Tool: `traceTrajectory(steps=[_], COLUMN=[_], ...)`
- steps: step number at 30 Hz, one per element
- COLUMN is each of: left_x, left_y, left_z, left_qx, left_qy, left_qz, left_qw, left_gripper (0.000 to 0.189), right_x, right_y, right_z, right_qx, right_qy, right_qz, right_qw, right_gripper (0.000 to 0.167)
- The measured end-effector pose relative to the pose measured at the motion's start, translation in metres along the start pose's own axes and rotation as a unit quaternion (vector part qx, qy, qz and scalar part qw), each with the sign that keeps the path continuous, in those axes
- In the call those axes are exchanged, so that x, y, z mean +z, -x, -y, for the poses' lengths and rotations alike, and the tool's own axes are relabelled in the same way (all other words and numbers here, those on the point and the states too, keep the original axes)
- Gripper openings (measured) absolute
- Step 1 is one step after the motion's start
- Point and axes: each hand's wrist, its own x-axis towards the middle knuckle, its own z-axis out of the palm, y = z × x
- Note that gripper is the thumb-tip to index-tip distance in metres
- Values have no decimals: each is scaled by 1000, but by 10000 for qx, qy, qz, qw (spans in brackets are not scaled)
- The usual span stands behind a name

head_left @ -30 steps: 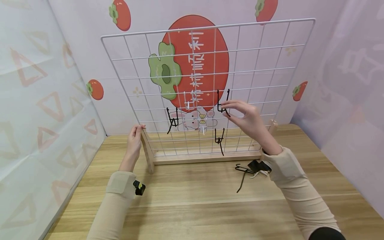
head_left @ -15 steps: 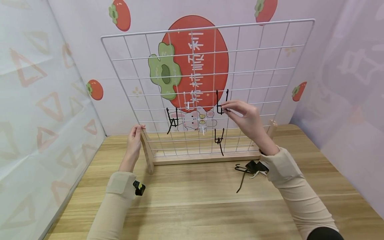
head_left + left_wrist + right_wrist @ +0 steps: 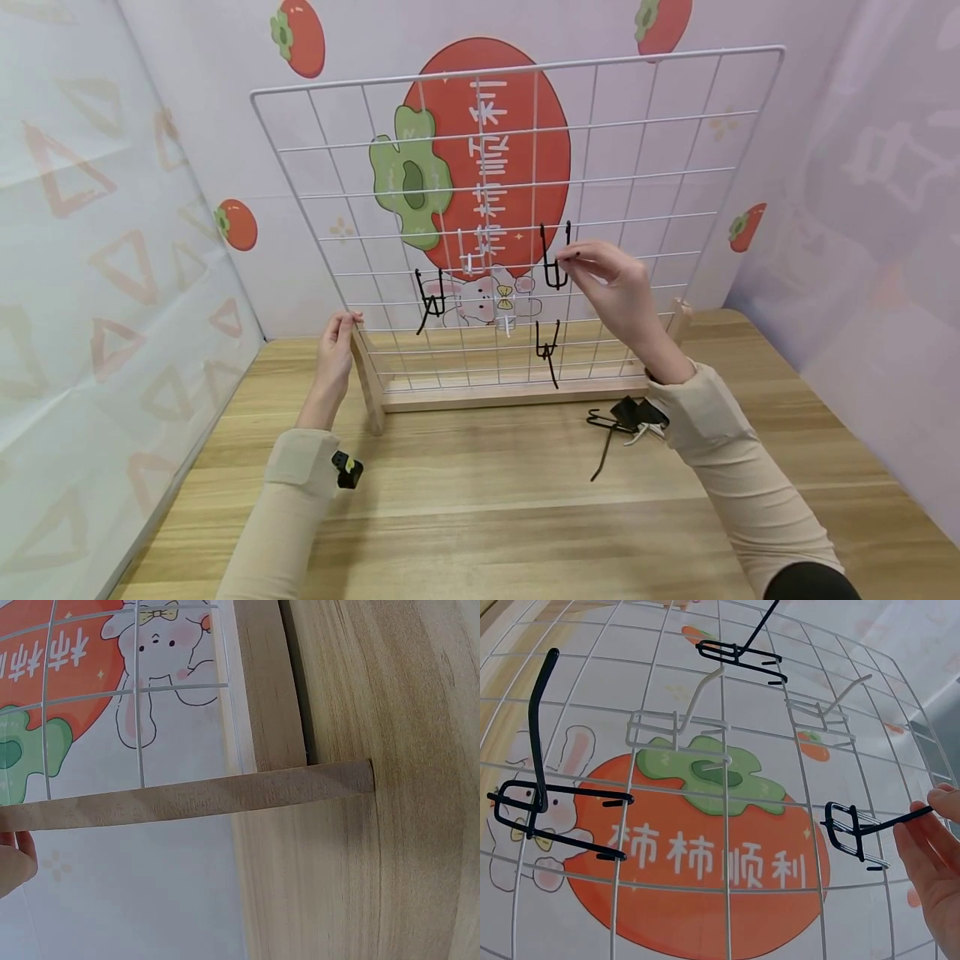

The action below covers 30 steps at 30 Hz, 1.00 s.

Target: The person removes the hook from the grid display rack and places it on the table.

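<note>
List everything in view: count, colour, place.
Table: one, brown, foreground
Wire grid: one, white, centre
Wooden stand: one, tan, under grid
Dark hooks: three, black, on grid
Pale hooks: two, white, on grid
Loose hooks: count unclear, black and white, table
Persimmon prints: at least five, orange, backdrop
Rabbit print: one, white, backdrop
Rounded object: one, black, bottom right
Wrist cameras: two, black, by sleeves
Sleeves: two, beige, foreground
Left hand: one, bare, holding left post
Right hand: one, bare, pinching dark hook

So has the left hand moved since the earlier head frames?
No, no visible shift: the left hand stays at the top of the wooden upright, head view.
</note>
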Motion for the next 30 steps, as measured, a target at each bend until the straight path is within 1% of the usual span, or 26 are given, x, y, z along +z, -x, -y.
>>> traceTrajectory(steps=[5,12,18,24,30], left_x=[0,1,0,0,0], left_y=[0,-1,-1,-1,-1], left_z=[0,0,2,1,1], left_qx=[8,60,67,32,28], left_qy=[-28,27,73,72,36], left_qz=[-14,-60,-81,-76,-40], left_qw=[10000,10000,9999,9999,10000], left_gripper=[20,18,18,18,18], right_x=[1,1,-1,-4,-6], right_y=[-3,-8,-12,-14,-15], right_z=[2,3,5,7,11], right_qx=[-80,-163,-180,-137,-149], right_qy=[-97,-236,-321,-133,-262], right_qz=[-74,-314,-366,-399,-413], right_qw=[9999,9991,9987,9990,9987], right_gripper=[16,15,15,17,17])
